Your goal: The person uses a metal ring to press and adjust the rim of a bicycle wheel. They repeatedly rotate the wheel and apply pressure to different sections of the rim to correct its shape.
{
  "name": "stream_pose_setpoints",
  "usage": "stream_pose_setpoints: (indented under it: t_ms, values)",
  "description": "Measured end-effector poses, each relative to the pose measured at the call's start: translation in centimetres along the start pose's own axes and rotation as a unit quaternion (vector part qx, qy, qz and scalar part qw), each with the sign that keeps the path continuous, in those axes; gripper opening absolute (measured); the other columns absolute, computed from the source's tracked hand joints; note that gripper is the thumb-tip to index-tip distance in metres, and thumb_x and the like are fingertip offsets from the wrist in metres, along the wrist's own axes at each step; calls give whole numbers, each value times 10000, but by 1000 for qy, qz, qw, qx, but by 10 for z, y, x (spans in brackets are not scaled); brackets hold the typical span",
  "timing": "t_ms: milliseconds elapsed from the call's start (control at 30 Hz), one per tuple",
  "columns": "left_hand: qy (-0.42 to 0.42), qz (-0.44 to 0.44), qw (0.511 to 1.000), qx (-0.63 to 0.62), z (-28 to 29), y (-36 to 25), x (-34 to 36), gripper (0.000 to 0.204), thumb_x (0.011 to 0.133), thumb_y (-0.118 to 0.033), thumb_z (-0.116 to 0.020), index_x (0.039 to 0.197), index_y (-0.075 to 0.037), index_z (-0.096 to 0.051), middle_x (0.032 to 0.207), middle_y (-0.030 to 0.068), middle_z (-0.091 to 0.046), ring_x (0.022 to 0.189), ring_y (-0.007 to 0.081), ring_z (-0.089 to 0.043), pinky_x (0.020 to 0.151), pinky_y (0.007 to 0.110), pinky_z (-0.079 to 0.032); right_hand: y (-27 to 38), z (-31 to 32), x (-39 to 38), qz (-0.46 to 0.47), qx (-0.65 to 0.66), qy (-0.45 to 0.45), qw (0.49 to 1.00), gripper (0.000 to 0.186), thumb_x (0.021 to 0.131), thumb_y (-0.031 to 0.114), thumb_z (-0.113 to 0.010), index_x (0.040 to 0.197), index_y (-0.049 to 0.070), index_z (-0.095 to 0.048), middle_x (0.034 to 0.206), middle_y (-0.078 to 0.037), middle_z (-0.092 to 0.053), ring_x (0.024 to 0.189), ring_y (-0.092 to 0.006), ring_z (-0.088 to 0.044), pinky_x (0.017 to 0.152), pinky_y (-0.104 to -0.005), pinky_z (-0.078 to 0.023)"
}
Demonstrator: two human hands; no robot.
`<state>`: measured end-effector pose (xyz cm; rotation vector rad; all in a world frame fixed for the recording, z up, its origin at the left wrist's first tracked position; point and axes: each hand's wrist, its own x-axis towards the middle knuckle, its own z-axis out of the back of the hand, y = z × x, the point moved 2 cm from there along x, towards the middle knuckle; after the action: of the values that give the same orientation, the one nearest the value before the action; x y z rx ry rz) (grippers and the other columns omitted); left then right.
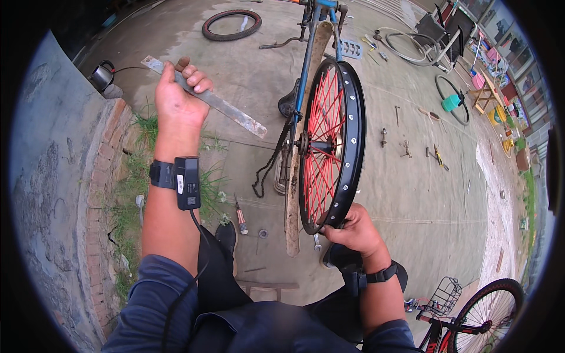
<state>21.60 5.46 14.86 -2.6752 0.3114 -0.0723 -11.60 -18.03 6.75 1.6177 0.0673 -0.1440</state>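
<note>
at the far left i see a grey wall (50, 176) with a row of bricks (100, 170) along its foot, and a metal kettle (102, 76) with a black handle near the wall's upper end. beside the bricks grows some green grass (132, 235). next comes the left hand (182, 97), raised, with its palm turned up to me; its fingers are clenched around a flat metal bar (232, 112). this bar slants down to the right, and its lower end is near the bicycle but apart from it. above the bar, a loose tyre (208, 29) lies on the ground. below, a screwdriver (242, 220) lies near the person's shoe (226, 236).

in the middle i find the blue bicycle frame (302, 91), with a dark chain (259, 176) hanging in a loop. just to the right of the frame is the wheel (353, 135), standing on edge, with red spokes and a bare black rim. the right hand (359, 235) is grasping this rim at its lower end, the thumb on the near side.

farther right, pliers (438, 157) with yellow on the handles lie on the ground cover (424, 200). at the lower right i see a second bicycle (453, 329) with a black wire basket (445, 296).
</note>
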Motion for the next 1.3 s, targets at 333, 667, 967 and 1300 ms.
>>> stream_pose_setpoints:
  t_ms: [333, 667, 967, 1300]
  values:
    - [-87, -35, 990, 105, -11, 16, -19, 441, 1110, -451, -397, 1109, -49, -578, 1021, 101, -654, 960, 248, -671, 755, 375, -513, -1, 5, -1, 9, -29, 5, 1000, 144, 820, -61, -696, 939, 21, -697, 806, 48, -646, 763, -41, -575, 661, -243, -470]
    - [22, -30, 985, 171, -9, 45, -6, 317, 1071, -324, -565, 1143, -16, -589, 1023, 111, -666, 927, 245, -688, 813, 372, -584, -4, 8, -4, 0, -55, -5, 998, 136, 828, -44, -716, 947, 22, -700, 820, 29, -671, 784, -54, -591, 695, -250, -490]
    - [-3, 39, 978, 203, 22, 90, 14, 166, 946, 14, -688, 1084, 48, -604, 1016, 135, -661, 915, 255, -696, 860, 361, -625, 3, 2, -6, -21, -66, -39, 997, 160, 809, -31, -735, 960, 20, -715, 834, 27, -681, 776, -52, -602, 695, -251, -506]
    - [-41, 57, 972, 225, 18, 131, 72, 117, 948, -7, -698, 1007, 76, -642, 999, 141, -685, 927, 261, -703, 881, 360, -623, -13, -2, -8, 9, -229, -58, 972, 225, 723, 30, -796, 916, 45, -680, 815, -36, -678, 733, -151, -648, 692, -316, -539]
